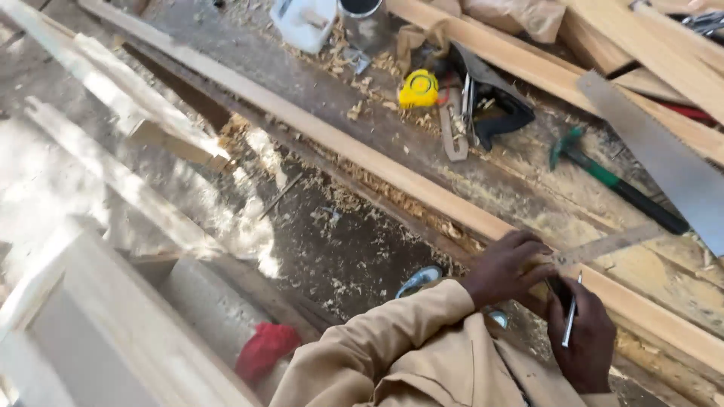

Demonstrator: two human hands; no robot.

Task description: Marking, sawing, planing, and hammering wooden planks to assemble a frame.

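Observation:
A long pale wooden strip [362,154] runs diagonally across a shaving-strewn workbench [317,94]. My left hand [507,267], in a tan sleeve, presses down on the strip at its near end, next to the thin metal blade of a square [612,243] that lies across the wood. My right hand [587,341] sits just below it and grips a slim silvery pencil or pen [571,320], its tip pointing at the strip beside the blade. A dark part between the two hands is partly hidden.
On the bench lie a yellow tape measure [418,89], a green-handled hammer [603,177], a hand saw blade [664,162], a white jug [305,22] and a metal can [364,22]. More planks [528,60] lie at the back. A red cloth [264,350] lies below left.

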